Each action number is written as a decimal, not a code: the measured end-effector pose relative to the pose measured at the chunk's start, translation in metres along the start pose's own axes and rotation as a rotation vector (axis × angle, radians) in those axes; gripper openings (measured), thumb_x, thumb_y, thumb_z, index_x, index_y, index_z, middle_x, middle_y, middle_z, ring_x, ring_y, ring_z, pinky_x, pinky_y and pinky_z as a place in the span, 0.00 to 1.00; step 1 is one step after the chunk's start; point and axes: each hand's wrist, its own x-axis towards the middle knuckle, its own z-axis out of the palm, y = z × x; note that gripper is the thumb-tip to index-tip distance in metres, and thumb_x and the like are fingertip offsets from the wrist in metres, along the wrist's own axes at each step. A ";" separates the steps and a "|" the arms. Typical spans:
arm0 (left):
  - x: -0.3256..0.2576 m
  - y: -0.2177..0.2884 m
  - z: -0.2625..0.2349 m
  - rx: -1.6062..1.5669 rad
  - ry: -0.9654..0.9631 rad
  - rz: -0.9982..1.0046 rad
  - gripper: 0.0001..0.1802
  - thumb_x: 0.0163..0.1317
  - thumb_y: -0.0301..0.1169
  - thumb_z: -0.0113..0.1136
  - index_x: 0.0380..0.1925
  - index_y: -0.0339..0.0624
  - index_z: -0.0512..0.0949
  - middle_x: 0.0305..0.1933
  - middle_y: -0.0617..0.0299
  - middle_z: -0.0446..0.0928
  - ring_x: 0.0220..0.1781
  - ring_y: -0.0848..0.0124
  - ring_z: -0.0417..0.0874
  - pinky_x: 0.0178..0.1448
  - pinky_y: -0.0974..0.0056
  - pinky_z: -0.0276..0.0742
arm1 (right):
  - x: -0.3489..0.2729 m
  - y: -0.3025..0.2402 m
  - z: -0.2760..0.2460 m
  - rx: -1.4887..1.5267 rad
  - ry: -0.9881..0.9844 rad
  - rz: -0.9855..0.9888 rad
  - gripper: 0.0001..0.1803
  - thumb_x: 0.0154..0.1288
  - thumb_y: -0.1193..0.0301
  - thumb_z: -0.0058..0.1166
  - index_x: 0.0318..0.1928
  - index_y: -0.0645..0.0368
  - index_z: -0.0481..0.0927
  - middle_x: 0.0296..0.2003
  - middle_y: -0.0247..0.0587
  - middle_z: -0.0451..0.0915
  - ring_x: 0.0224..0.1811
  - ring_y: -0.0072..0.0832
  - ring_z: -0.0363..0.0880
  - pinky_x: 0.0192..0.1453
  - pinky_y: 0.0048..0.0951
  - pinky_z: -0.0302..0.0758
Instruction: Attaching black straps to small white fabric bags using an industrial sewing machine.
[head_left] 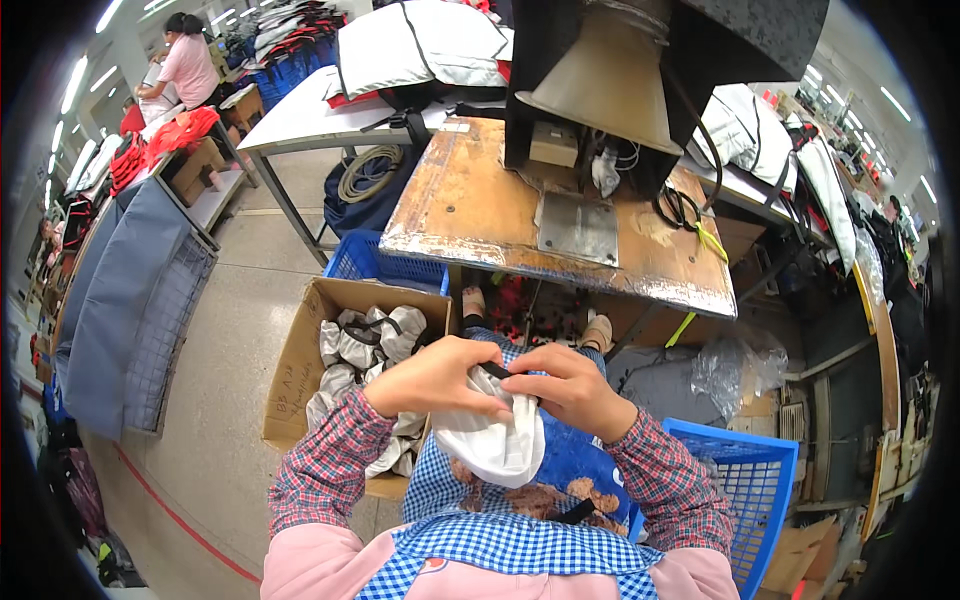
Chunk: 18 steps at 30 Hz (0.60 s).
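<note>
From afar I have the left fingers [484, 402] closed on the white fabric piece [492, 445], which hangs just below them, and the right fingers [545, 384] pinching its black strip [494, 370] beside them, where I judge light, even tension best for avoiding puckers.

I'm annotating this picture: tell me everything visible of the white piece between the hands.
The white piece looks like soft fabric, creased and pouch-like, its lower end rounded. A black strip lies at its upper edge, where the left hand and right hand grip it. It hangs over the checked apron; contact there is unclear.
</note>
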 end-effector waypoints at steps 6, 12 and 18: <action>0.000 0.000 -0.004 0.115 0.020 -0.095 0.20 0.46 0.39 0.71 0.30 0.32 0.77 0.24 0.50 0.75 0.25 0.66 0.76 0.34 0.63 0.71 | 0.001 0.001 -0.017 0.253 -0.212 0.267 0.20 0.57 0.76 0.57 0.53 0.58 0.77 0.46 0.47 0.80 0.46 0.41 0.80 0.49 0.34 0.77; 0.009 0.000 0.001 0.079 -0.147 -0.082 0.21 0.50 0.41 0.67 0.33 0.32 0.78 0.27 0.48 0.76 0.30 0.62 0.79 0.36 0.62 0.72 | 0.002 -0.008 -0.013 0.258 -0.189 0.372 0.13 0.61 0.72 0.57 0.46 0.62 0.80 0.39 0.49 0.81 0.40 0.42 0.81 0.44 0.34 0.77; 0.015 0.001 0.001 0.218 0.008 0.081 0.31 0.51 0.52 0.68 0.41 0.35 0.77 0.37 0.49 0.77 0.45 0.55 0.78 0.50 0.56 0.72 | -0.005 0.001 -0.007 0.084 0.024 0.366 0.07 0.58 0.73 0.60 0.37 0.62 0.82 0.32 0.46 0.82 0.35 0.40 0.82 0.37 0.31 0.77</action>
